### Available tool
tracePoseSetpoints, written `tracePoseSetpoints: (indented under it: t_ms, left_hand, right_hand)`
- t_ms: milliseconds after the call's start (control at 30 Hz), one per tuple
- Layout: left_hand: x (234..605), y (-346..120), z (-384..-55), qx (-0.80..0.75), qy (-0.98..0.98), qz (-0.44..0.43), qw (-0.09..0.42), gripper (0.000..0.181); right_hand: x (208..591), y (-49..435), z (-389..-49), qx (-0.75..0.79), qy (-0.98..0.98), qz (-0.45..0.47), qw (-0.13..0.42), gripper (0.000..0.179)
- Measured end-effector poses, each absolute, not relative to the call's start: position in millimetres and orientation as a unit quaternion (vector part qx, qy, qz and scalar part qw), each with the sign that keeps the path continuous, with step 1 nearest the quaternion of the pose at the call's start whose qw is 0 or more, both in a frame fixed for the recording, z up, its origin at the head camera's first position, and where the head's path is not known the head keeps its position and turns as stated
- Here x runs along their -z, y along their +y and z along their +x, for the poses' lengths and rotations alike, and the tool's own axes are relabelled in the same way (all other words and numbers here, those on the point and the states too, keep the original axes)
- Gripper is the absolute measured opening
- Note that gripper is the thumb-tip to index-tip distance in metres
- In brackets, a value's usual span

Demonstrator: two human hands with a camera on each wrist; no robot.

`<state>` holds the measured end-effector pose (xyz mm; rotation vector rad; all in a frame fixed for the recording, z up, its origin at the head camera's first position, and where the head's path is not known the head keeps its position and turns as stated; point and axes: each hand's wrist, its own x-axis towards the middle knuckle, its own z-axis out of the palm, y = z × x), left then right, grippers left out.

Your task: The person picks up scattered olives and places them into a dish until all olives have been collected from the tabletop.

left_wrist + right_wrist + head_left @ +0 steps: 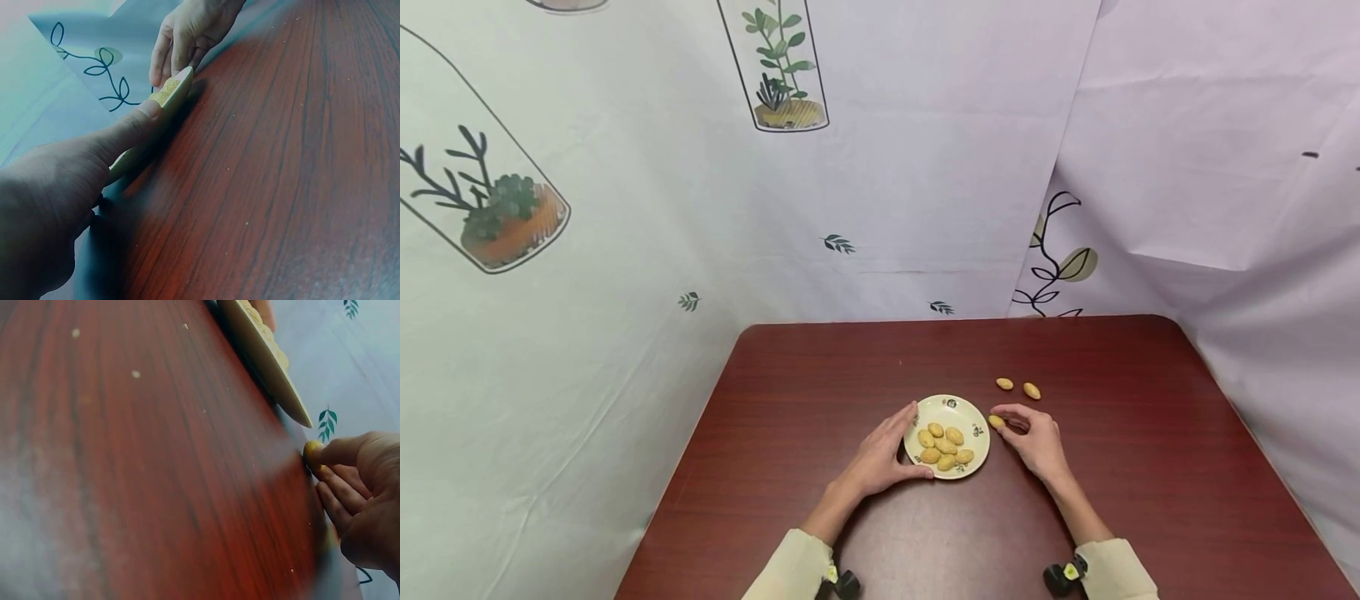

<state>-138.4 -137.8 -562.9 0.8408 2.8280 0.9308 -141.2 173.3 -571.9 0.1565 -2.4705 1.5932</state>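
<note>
A small cream plate (972,408) with dark printed motifs holds several yellow oval, nut-like pieces (946,447). My left hand (877,454) grips the plate's left side, thumb at the near rim and fingers along the far-left rim. The left wrist view shows the thumb (134,125) lying on the rim; the other fingers are mostly hidden. Just right of the plate, my right hand (1036,439) pinches one yellow oval piece (996,422) between thumb and fingertips. In the right wrist view that piece (312,450) is close to the tabletop.
Two more yellow oval pieces, one (1004,384) left of the other (1032,391), lie on the dark red wood-grain table (820,375) beyond my right hand. Pale cloth (925,208) with plant drawings hangs behind the table and along its sides.
</note>
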Motion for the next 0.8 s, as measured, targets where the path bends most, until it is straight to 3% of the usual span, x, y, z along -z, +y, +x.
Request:
tracePoseSetpoints:
  t_ms: [367,800]
  left_hand:
    - [562.3,-137.9,-138.9,-0.300,0.915,0.270,0.027,0.117]
    - [563.4,-137.7,-138.4,-0.294,0.915,0.275,0.022,0.117]
  right_hand:
    - [571.4,172.8,-142.5,-0.534,-0.836,0.049,0.114,0.023]
    - [563.4,175.9,-143.8,-0.544,-0.833,0.035,0.091,0.019]
